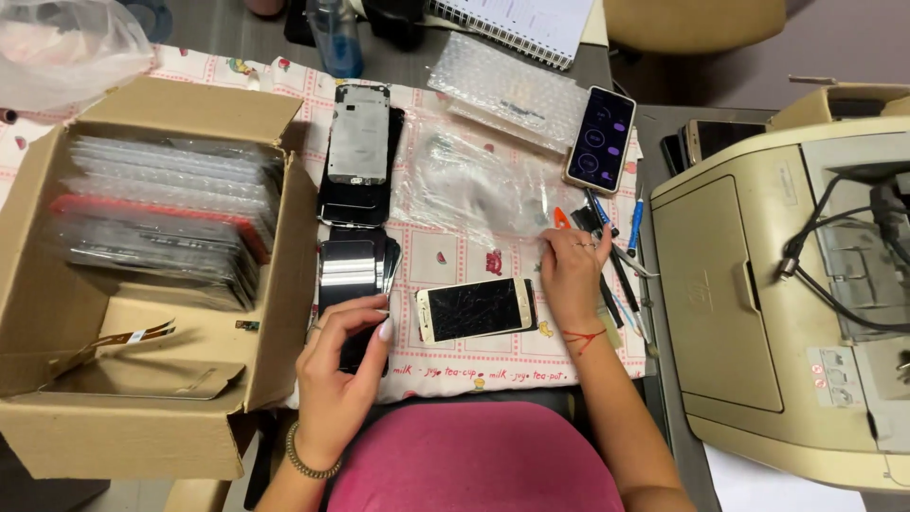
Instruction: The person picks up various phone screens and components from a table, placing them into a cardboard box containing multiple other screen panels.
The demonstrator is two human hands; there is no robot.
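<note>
Left hand [341, 365]: my grip is curled around a dark phone part [355, 353], at the low end of the stack of screens [353, 261]. Right hand [572, 275]: released, fingers flat on the cloth beside the cracked white phone [476, 309]. Phone lies face up between both hands on the table, unopened. Tools [611, 242] just right of it. Cardboard box [152, 284] of bagged screens at left looks nearly full; sorting seems early.

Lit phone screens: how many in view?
1: the phone with the glowing purple screen, at the far right edge of the cloth. The cracked white phone between the hands is dark. Others may sit hidden in the cardboard box.
</note>
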